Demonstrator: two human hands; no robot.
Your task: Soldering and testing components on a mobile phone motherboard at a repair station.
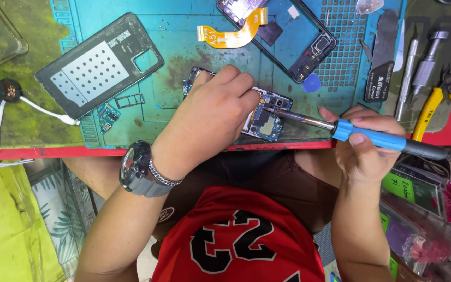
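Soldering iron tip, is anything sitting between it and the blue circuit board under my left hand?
Nothing visible: the blue-handled soldering iron in the right hand already has its tip at the blue circuit board; the left hand lies beside it.

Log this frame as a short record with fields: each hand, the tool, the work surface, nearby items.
left hand: presses on a circuit board
right hand: grips a soldering iron by its blue handle
iron tip: at the board's upper edge
surface: teal mat
left of hands: back cover
above hands: phone frame with orange flex cable
right edge: yellow pliers
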